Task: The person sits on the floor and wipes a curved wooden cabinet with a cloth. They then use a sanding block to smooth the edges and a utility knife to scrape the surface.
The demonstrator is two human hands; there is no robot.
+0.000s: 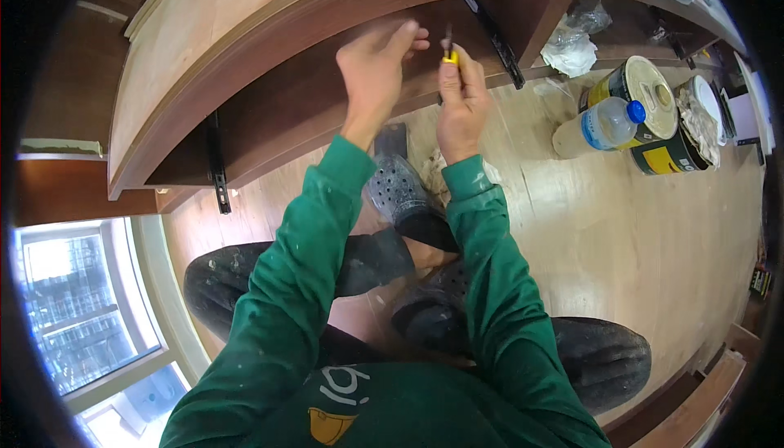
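Note:
My right hand [463, 101] is closed around a small yellow-handled tool [450, 57]. Its thin dark metal end points up toward the cabinet; its exact kind is unclear. Just left of it, my left hand [377, 64] is raised with its fingers loosely bent and apart, and nothing shows in them. Both hands are in front of the open bay of a curved wooden cabinet [286, 76]. Black drawer runners [495, 40] are fixed at the bay's right, and another runner [217, 162] hangs at its left.
I sit cross-legged on a light wood floor [621, 244]. To the right stand a bottle with a blue cap [604, 125], a paint can [649, 93] and a dark tub [671, 152]. Crumpled plastic [572, 49] lies in the right bay. A window [82, 285] is at lower left.

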